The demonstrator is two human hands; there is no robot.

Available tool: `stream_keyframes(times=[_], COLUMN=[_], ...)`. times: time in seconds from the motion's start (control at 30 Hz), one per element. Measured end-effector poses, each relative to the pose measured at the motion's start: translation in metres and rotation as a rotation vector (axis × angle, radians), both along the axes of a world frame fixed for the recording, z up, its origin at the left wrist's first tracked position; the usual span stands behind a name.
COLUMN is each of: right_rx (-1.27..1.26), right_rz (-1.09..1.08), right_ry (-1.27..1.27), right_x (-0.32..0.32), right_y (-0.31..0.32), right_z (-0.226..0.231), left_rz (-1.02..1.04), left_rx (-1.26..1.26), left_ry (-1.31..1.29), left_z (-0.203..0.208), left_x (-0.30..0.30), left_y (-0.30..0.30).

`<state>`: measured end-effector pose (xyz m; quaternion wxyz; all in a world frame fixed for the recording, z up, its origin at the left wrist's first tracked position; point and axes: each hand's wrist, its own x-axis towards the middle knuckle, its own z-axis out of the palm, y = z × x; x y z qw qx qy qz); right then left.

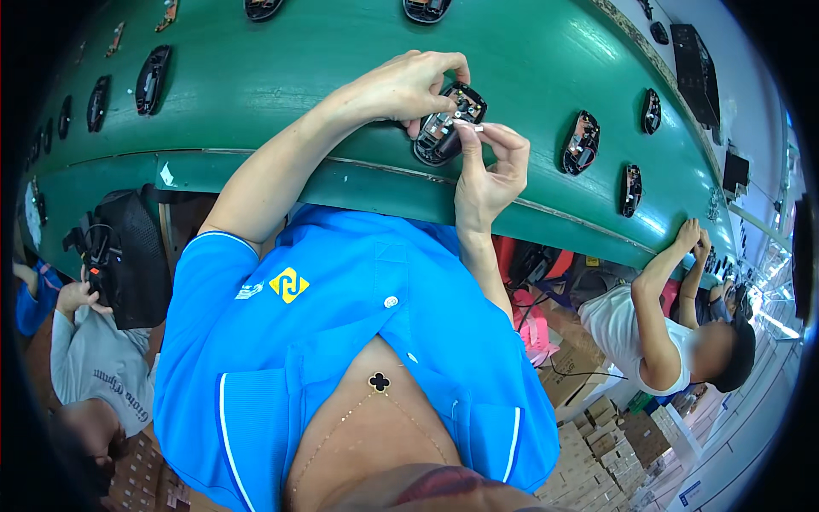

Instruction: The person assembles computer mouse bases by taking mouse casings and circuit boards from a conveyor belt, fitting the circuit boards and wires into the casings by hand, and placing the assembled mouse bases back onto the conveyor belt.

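Observation:
An opened black computer mouse lies on the green bench near its front edge, its circuit board and small parts exposed. My left hand is closed round the mouse's far left side, with the thumb pressed near the board. On the mouse's right, my right hand pinches a small white piece between thumb and forefinger, at the edge of the shell. Its exact kind is too small to make out. Fingers cover parts of the mouse's inside.
On the green bench several open mouse halves lie to both sides, including one at right and one at left. A co-worker in white works at the right; another in grey sits left. Cardboard boxes stand behind.

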<state>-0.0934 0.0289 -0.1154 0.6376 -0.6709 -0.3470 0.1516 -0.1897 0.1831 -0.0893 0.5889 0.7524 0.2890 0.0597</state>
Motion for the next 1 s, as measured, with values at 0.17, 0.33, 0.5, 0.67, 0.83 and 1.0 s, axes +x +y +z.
stream_keyframes(times=[0.17, 0.33, 0.5, 0.67, 0.83, 1.0], right_rx=[-0.133, -0.272, -0.366, -0.482, -0.536, -0.558], right_rz=[0.076, 0.253, 0.357, 0.484, 0.63, 0.768], right_ry=[-0.541, -0.629, -0.677, -0.811, -0.983, -1.009], right_x=[0.01, 0.024, 0.033, 0.035, 0.029, 0.029], right_y=[-0.001, -0.003, 0.008, 0.019, 0.035, 0.049], right_z=[0.006, 0.021, 0.035, 0.039, 0.052, 0.059], left_rz=[-0.02, -0.018, -0.031, -0.041, -0.033, -0.033], left_rx=[0.019, 0.014, 0.024, 0.026, -0.01, -0.025], left_ry=[0.011, 0.005, -0.003, -0.005, -0.031, -0.065], left_z=[-0.001, -0.003, -0.006, -0.008, -0.012, -0.016], left_x=[0.003, 0.002, -0.002, -0.012, -0.02, -0.024], left_y=[-0.002, -0.002, 0.0, 0.004, 0.006, 0.007])
